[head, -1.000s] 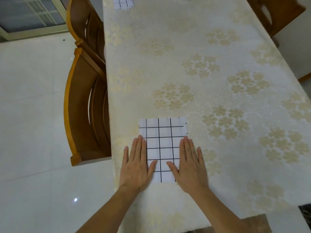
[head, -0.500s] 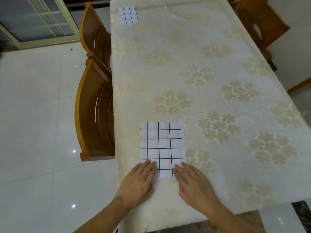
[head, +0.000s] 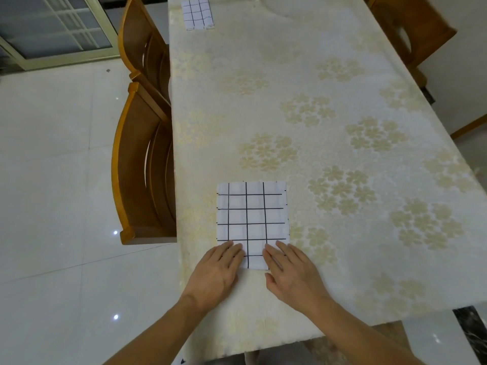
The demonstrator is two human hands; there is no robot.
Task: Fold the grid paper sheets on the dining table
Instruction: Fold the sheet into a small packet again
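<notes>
Two bare hands lie flat on the near edge of a white paper sheet with a black grid (head: 251,219). The left hand (head: 217,275) covers its near left corner, the right hand (head: 292,275) its near right corner, fingers straight and close together, gripping nothing. This sheet lies on a long dining table with a cream flowered cloth (head: 329,114). Far beyond the sheet, at the table's far left, lies a smaller folded grid paper (head: 197,13). Two wooden chairs (head: 142,167) stand left of the table.
</notes>
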